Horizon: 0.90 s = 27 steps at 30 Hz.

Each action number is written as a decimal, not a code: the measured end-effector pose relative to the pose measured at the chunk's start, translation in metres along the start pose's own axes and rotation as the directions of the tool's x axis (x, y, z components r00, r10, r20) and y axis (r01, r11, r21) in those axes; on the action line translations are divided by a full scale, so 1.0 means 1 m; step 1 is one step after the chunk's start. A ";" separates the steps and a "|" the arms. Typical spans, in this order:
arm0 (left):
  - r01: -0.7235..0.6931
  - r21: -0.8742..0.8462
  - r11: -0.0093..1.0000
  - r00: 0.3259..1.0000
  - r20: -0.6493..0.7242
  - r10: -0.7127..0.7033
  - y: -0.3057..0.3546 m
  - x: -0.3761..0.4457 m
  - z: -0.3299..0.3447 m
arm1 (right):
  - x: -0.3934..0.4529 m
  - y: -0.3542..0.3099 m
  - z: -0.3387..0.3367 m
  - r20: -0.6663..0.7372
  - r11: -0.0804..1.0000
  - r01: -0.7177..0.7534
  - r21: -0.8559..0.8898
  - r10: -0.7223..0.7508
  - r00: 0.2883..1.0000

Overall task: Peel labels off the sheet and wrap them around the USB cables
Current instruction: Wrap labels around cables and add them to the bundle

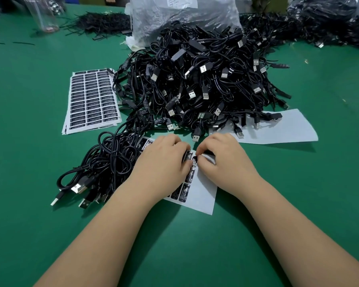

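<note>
A partly used label sheet lies on the green table in front of me, with a few black labels left on it. My left hand rests on the sheet and presses it down with its fingers. My right hand pinches a black label at the sheet's upper part, its edge lifted. A big pile of black USB cables rises just behind my hands. A smaller bundle of cables lies left of my left hand.
A stack of full label sheets sits at the left. An emptied backing sheet lies at the right, half under the pile. A clear plastic bag stands behind the pile, with more cables at the back right.
</note>
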<state>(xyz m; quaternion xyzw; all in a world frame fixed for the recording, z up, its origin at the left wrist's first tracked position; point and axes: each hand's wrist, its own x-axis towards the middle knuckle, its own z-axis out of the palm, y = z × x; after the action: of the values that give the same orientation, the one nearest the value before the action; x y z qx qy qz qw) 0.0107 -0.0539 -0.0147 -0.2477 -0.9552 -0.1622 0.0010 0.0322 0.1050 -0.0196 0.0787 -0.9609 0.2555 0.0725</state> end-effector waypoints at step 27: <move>-0.022 -0.508 0.861 0.972 -0.211 -0.099 0.014 -0.003 -0.005 | -0.005 0.010 -0.028 0.125 0.611 -0.176 0.771 0.127 0.984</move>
<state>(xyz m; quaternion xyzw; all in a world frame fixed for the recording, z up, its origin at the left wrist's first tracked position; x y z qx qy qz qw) 0.0195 -0.0447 -0.0061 -0.1996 -0.8769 -0.4350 0.0431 0.0378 0.1275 -0.0013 0.0282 -0.7603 0.6488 -0.0182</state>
